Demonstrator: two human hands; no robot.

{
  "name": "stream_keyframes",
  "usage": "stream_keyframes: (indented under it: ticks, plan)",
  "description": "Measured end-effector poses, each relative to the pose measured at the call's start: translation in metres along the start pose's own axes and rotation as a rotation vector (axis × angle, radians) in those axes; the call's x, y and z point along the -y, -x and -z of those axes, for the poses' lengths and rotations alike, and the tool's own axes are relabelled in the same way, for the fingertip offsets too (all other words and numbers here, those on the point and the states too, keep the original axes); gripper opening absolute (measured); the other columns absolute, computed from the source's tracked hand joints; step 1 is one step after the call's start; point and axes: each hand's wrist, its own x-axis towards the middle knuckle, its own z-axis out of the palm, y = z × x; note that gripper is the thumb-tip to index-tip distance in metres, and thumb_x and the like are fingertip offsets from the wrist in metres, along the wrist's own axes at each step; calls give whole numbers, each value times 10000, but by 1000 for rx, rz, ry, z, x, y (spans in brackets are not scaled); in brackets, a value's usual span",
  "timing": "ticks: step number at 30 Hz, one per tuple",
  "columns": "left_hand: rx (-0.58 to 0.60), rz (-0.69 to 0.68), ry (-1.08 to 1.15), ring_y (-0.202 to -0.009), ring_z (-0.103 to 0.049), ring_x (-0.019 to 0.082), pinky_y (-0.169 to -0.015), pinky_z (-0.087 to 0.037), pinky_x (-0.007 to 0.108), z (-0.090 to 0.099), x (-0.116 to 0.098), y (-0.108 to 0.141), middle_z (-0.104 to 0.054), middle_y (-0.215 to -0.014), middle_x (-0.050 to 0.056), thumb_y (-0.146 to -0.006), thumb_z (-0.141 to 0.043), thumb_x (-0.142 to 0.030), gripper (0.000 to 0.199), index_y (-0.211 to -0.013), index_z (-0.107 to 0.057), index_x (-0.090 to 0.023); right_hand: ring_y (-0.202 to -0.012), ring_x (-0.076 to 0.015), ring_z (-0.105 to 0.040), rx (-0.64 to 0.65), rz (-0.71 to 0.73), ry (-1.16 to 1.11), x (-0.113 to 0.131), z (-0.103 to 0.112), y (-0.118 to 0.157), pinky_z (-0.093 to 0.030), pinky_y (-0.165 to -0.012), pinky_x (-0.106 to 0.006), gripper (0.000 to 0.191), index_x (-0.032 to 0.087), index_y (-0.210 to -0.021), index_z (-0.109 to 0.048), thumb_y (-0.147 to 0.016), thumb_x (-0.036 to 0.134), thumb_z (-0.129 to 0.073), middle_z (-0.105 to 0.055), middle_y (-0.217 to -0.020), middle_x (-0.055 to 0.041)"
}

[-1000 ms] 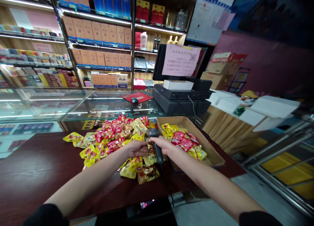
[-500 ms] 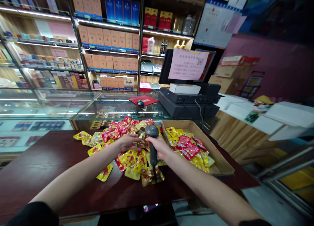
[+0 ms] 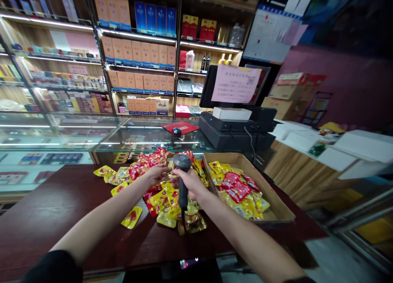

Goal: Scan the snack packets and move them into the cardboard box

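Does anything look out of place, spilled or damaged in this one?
Mildly: one yellow packet lies a little apart from the jumbled heap of red and yellow packets on the table. I see no spill or tear.

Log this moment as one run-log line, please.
right hand: holding handheld scanner | left hand: at packet heap, grip unclear | shallow carton: beside heap, more packets inside
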Motion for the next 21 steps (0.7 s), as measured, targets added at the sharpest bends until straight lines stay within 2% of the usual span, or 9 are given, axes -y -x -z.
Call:
stream_keyframes:
  ticks: [3, 9, 15, 21]
  plan:
    - [2, -9, -22, -395, -498, 50, -427, -479, 166, 3, 11, -6, -586, -586, -45, -639, -740, -97, 270, -848, -585, -171, -481, -128, -584, 52, 4, 39, -11, -4, 4, -503, -428, -267, 202, 142, -749, -598, -646, 303, -663, -637, -698, -33]
    - [-10, -13, -41, -394, -514, 62, -366, -405, 136, 12, 23, -18, -618, -607, -20, -682, -660, -50, 261, -902, -601, -177, -396, -108, -532, 9, 1, 79, -29, -10, 10, -481, -372, -264, 181, 147, -697, -569, -675, 316, -629, -564, -608, 13]
    - [-2, -15, -53, -363, -462, 47, -370, -415, 140, 18, 17, -21, -573, -557, -40, -685, -658, -64, 251, -899, -605, -183, -309, -95, -436, -27, 30, 198, -25, -12, 11, -386, -337, -221, 199, 171, -614, -528, -722, 329, -582, -467, -393, 45]
    - [-9, -13, -68, -406, -491, 54, -389, -437, 139, 18, 14, -17, -584, -586, -39, -674, -676, -74, 276, -908, -603, -200, -304, -102, -422, -5, 47, 194, -21, -12, 12, -347, -331, -220, 187, 192, -608, -505, -727, 321, -570, -449, -369, 54]
